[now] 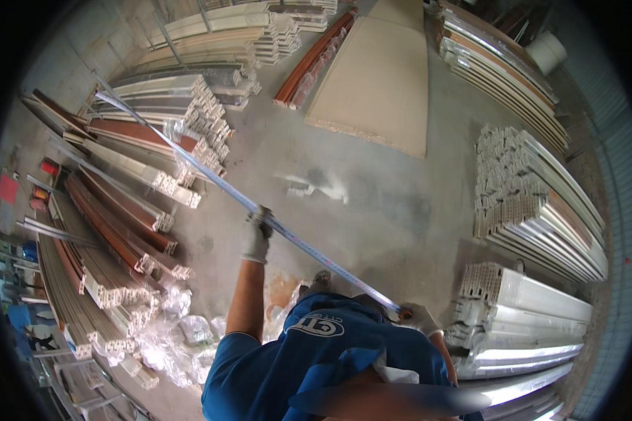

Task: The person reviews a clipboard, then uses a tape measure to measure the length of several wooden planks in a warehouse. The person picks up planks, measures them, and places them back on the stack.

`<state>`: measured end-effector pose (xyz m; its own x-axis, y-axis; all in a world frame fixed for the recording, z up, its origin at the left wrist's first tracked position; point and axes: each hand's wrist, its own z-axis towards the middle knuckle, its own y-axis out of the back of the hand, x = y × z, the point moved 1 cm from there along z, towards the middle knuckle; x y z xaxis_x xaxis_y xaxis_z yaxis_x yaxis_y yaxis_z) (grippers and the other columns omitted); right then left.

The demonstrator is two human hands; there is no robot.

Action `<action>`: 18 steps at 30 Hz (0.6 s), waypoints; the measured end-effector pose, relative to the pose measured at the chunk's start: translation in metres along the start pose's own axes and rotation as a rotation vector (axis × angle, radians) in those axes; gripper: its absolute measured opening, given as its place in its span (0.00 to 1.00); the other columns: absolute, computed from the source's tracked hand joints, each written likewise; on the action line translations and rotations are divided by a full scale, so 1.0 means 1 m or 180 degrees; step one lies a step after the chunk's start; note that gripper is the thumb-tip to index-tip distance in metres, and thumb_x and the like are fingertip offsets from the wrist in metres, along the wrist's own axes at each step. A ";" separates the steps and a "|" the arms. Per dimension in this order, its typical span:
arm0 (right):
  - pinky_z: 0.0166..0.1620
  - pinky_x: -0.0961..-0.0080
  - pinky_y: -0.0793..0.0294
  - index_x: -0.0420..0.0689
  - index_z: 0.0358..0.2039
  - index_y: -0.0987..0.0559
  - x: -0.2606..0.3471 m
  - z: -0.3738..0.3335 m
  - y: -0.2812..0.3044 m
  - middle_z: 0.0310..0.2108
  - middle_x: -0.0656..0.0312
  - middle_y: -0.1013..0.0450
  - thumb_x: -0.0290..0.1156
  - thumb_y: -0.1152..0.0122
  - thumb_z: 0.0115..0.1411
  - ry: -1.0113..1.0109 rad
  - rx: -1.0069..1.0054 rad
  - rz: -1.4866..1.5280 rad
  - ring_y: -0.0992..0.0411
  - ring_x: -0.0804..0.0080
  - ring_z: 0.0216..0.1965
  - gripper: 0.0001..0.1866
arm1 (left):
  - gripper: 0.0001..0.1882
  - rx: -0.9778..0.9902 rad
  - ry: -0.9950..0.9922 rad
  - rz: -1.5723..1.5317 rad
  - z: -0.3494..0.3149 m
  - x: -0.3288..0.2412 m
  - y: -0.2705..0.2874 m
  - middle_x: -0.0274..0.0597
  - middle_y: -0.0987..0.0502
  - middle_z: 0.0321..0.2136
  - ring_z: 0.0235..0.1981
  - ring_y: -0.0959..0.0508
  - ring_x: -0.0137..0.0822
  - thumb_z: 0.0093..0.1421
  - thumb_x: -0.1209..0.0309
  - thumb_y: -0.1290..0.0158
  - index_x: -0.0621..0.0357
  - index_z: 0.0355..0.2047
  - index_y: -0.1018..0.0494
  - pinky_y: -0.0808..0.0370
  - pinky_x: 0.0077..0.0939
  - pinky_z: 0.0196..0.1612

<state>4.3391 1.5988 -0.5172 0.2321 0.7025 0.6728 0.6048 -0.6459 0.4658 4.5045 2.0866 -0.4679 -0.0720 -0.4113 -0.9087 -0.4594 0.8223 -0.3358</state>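
Our left hand (257, 237), right hand (420, 320) grip long pale strip (316, 252); handling step, we judge; next needs steady support.

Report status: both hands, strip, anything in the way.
Left hand holding long pale strip partway along. Right hand at its near end, grip unclear. Far stretch overlaps stacked profiles in view; contact unclear.

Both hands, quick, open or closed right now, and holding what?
Left hand: closed, holding the long pale strip.
Right hand: at the strip's lower end; too small to tell whether closed.
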 end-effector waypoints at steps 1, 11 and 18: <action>0.48 0.68 0.25 0.47 0.44 0.20 -0.013 0.010 0.019 0.40 0.53 0.22 0.41 0.26 0.41 -0.0158 -0.0002 -0.0371 0.23 0.56 0.42 0.28 | 0.16 -0.0174 0.0028 -0.0024 0.035 -0.015 -0.012 0.30 0.33 0.13 0.10 0.40 0.21 0.64 0.58 0.44 0.57 0.27 0.25 0.46 0.17 0.13; 0.48 0.69 0.23 0.50 0.43 0.18 -0.078 0.212 0.244 0.38 0.55 0.21 0.40 0.25 0.38 -0.0213 -0.0524 0.0212 0.22 0.60 0.41 0.27 | 0.09 -0.0151 0.0067 0.0237 0.273 0.035 -0.218 0.31 0.32 0.16 0.14 0.36 0.22 0.63 0.66 0.43 0.57 0.28 0.25 0.43 0.19 0.17; 0.45 0.67 0.24 0.51 0.41 0.17 -0.019 0.409 0.432 0.35 0.57 0.21 0.42 0.28 0.38 0.0404 -0.0047 -0.0333 0.22 0.58 0.39 0.26 | 0.12 0.0061 0.0687 0.0010 0.348 0.101 -0.345 0.37 0.25 0.19 0.16 0.28 0.28 0.64 0.63 0.44 0.61 0.36 0.23 0.31 0.21 0.21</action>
<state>4.9072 1.4286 -0.5639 0.0698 0.7234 0.6869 0.6092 -0.5762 0.5449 4.9634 1.8979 -0.5302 -0.2624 -0.4817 -0.8361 -0.4420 0.8302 -0.3396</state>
